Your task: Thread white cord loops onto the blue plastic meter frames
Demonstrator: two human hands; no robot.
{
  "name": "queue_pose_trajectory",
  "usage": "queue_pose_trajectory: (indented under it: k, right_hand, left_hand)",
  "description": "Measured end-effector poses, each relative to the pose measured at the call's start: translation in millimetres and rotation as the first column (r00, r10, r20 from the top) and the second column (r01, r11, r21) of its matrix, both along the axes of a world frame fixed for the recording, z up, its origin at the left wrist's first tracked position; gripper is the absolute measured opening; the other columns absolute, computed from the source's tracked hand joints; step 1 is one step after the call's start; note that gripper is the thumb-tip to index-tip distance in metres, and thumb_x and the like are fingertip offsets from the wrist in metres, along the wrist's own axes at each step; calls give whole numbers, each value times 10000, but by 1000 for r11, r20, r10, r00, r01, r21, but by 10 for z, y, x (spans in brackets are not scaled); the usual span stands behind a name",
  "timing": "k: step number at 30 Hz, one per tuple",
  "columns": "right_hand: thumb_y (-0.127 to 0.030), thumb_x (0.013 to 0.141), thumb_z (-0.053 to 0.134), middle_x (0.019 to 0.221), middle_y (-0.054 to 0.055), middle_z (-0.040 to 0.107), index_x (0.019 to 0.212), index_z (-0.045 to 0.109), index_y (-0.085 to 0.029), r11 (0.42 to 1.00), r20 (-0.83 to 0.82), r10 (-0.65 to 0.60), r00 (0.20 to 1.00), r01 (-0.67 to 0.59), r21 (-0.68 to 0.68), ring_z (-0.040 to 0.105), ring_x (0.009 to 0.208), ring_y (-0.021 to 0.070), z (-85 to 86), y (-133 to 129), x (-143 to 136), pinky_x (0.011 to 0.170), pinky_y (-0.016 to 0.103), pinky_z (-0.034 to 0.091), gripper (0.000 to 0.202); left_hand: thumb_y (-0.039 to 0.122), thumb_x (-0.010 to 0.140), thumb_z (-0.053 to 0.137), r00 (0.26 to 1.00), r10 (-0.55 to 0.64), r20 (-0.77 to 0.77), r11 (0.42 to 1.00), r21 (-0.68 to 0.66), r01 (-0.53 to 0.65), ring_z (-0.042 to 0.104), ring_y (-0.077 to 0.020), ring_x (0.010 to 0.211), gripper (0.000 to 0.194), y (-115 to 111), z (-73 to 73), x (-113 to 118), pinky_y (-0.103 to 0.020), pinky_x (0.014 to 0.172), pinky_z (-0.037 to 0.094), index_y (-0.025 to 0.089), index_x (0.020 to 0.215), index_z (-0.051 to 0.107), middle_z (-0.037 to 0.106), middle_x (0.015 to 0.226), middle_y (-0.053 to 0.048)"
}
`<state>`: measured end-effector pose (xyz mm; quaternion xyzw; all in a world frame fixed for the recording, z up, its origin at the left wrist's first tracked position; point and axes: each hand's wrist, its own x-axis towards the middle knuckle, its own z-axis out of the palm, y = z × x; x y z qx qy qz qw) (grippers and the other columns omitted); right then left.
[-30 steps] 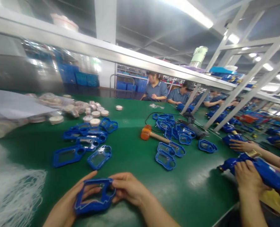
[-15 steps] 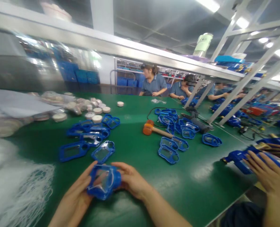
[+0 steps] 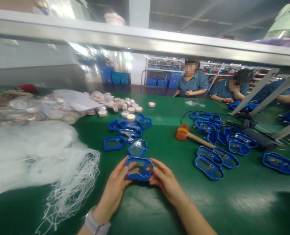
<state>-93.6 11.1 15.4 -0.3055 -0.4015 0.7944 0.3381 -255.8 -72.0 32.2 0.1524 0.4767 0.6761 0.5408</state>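
Note:
Between my two hands, low in the middle of the head view, is a blue frame with a clear window [image 3: 140,167]. My left hand [image 3: 116,182] grips its left end, and my right hand [image 3: 165,182] holds its right end, around the round opening. Fingers show through the window. Just beyond it lies a similar blue frame [image 3: 137,148] on the green table [image 3: 184,209], with several more blue frames [image 3: 114,143] behind. To the right, an orange-headed mallet [image 3: 183,132] rests among other blue frames [image 3: 208,166].
White netting [image 3: 71,176] and bagged round white parts [image 3: 49,107] cover the left side. A metal shelf beam [image 3: 145,37] crosses above the table. A dark power tool [image 3: 259,138] lies at the right. Several people in blue shirts [image 3: 193,86] sit across the table.
The view has swung left, so the co-worker's hands at the right are out of sight. The held frame has turned flatter, its window facing up toward me, and both hands still hold it.

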Motion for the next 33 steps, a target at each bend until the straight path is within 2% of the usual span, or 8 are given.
queue_pose_trajectory:
  k: [6,14,22,24,25,29,31,33]
  right_hand:
    - [-272,722,723,832,0,637,1157,574,-211,998,-61,0,998,-4,-63,581,582,65,-6,72,73,639,239,539,464]
    - [-278,766,669,942,2,587,1227,490,-290,991,4,89,996,-89,100,612,670,108,3,50,105,641,265,493,494]
    - [-312,767,661,950,11,576,1222,501,-286,987,51,-16,999,8,161,583,823,149,22,-12,46,737,309,501,483]
    - [-320,751,677,949,14,582,1203,517,-283,984,59,-49,997,38,176,571,836,154,24,-31,19,718,296,507,482]
    - [-321,742,686,961,19,585,1197,522,-279,982,65,-56,996,43,186,567,845,159,27,-41,7,709,293,510,485]
    - [-332,728,699,982,33,596,1189,530,-258,977,63,-44,997,30,210,564,858,167,42,-81,-23,712,295,518,498]
    - [-340,727,697,983,34,599,1184,534,-256,975,58,-40,998,26,221,565,864,170,43,-95,-30,723,301,519,493]
    - [-339,726,696,1001,38,597,1180,536,-257,973,66,-41,997,25,231,567,868,175,40,-100,-33,716,305,521,488]
  left_hand:
    - [213,855,564,987,-156,49,987,32,155,627,-263,1010,573,-39,35,-36,-296,738,562,197,1376,327,571,1244,-153]
    - [215,831,606,980,-194,44,980,62,191,608,-262,1038,640,-56,31,-64,-293,755,558,208,1394,301,558,1260,-149]
    - [314,853,546,961,-137,-242,990,-10,138,604,-262,1024,606,-20,-39,-3,-363,818,516,196,1394,299,536,1281,-142]
    - [315,853,531,856,-42,-516,997,28,66,516,-281,1153,549,-21,-88,0,-426,957,425,209,1363,357,462,1352,-130]
    - [298,842,543,741,24,-671,997,72,34,442,-288,1226,495,-28,-107,3,-446,1019,357,225,1318,426,420,1387,-110]
    - [231,808,570,151,95,-984,987,113,118,222,-316,1343,228,-70,-114,25,-520,1089,174,265,1019,646,361,1430,-48]
    - [224,821,543,0,44,-999,986,44,159,198,-322,1349,150,-76,-96,30,-553,1078,150,249,913,660,381,1419,-59]
    - [219,840,509,-50,11,-999,987,3,160,193,-319,1350,136,-73,-81,21,-569,1069,147,231,837,644,410,1401,-67]
